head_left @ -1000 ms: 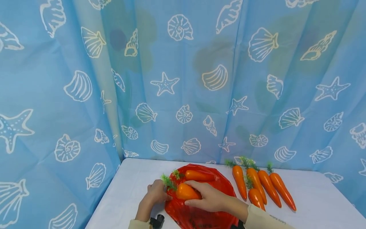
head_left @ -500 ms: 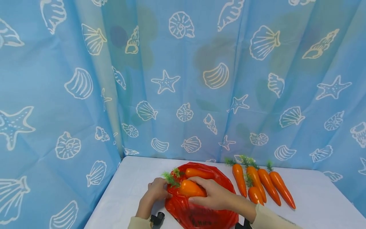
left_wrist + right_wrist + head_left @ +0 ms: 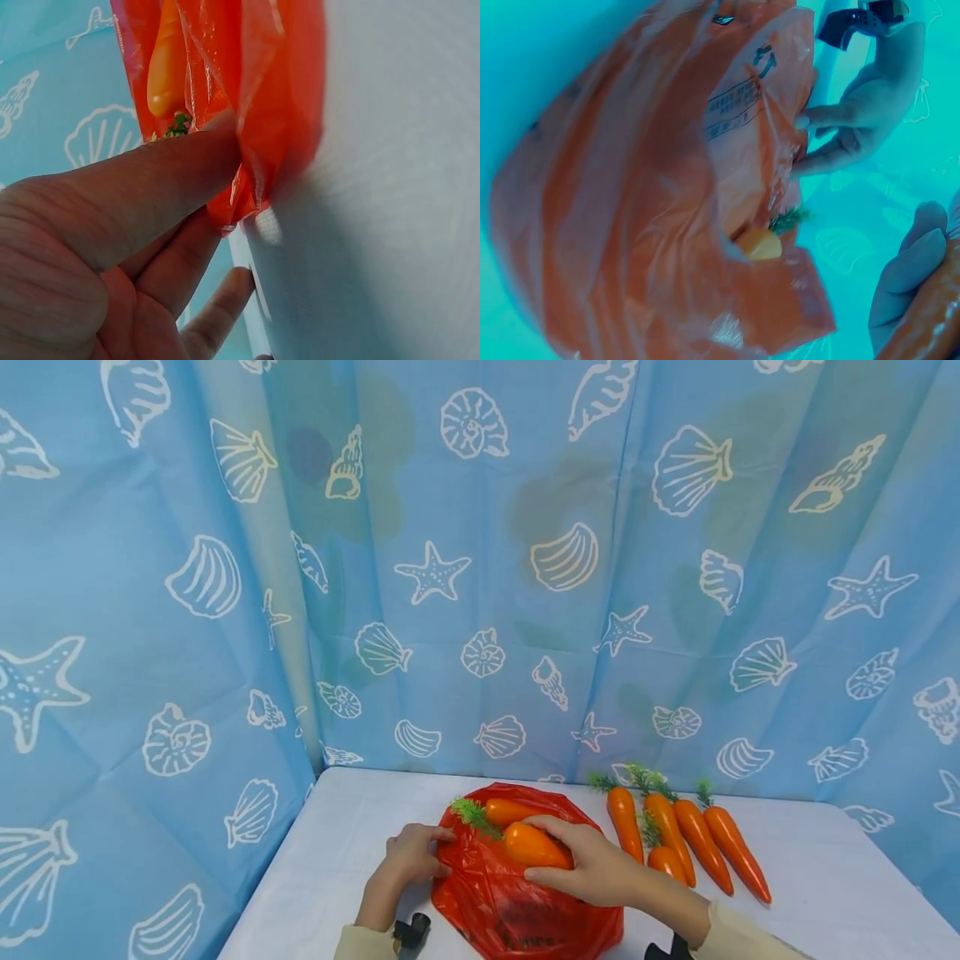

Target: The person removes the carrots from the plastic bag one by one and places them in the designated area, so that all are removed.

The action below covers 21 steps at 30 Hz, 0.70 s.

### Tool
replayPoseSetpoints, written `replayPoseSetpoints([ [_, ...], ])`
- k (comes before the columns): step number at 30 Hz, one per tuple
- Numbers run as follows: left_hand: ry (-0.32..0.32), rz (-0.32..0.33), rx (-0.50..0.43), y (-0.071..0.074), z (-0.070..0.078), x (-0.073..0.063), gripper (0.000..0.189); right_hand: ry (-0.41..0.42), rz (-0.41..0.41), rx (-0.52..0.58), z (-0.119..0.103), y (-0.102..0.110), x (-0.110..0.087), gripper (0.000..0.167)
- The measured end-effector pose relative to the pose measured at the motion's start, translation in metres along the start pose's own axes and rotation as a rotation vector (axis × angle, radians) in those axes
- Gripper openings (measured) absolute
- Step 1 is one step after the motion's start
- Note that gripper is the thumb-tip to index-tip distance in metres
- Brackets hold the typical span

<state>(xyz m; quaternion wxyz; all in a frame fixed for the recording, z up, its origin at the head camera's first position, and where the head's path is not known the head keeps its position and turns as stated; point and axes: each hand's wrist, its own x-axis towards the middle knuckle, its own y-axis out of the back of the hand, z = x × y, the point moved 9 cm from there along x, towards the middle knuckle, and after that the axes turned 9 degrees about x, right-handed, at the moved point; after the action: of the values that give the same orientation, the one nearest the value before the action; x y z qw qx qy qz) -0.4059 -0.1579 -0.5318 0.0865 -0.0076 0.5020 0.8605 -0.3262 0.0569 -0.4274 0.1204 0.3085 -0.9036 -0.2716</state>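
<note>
A crumpled red plastic bag (image 3: 525, 918) lies on the white table. At its left edge, my left hand (image 3: 408, 856) pinches the plastic between thumb and fingers, as the left wrist view shows the bag's gathered corner (image 3: 247, 191) there. My right hand (image 3: 592, 864) grips the thick end of an orange carrot (image 3: 532, 846) above the bag, its leafy green top pointing left. That carrot (image 3: 930, 319) shows at the lower right of the right wrist view. Behind it, a second carrot (image 3: 504, 811) lies at the bag's opening, partly hidden by the held carrot and right hand.
Several more carrots (image 3: 701, 843) with green tops lie on the table (image 3: 817, 877) right of the bag, one partly behind the right forearm. A blue curtain (image 3: 480, 610) with white shell prints hangs behind and at the left. Each wrist wears a black camera strap.
My right hand has moved right with the carrot, drawing its leafy top away from my left hand. The left hand stays at the bag's left edge.
</note>
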Motion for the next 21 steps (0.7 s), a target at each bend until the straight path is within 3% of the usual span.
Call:
replayPoseSetpoints([
  [8, -0.008, 0.002, 0.007, 0.0, 0.001, 0.0, 0.041, -0.005, 0.056, -0.02, 0.01, 0.023, -0.015, 0.051],
  [14, 0.005, 0.007, 0.002, 0.001, 0.001, 0.0, 0.041, -0.076, 0.104, -0.011, 0.027, 0.043, -0.029, 0.056],
  [21, 0.004, 0.0, 0.008, 0.0, 0.001, 0.0, 0.041, -0.123, 0.172, -0.091, 0.048, 0.059, -0.039, 0.059],
])
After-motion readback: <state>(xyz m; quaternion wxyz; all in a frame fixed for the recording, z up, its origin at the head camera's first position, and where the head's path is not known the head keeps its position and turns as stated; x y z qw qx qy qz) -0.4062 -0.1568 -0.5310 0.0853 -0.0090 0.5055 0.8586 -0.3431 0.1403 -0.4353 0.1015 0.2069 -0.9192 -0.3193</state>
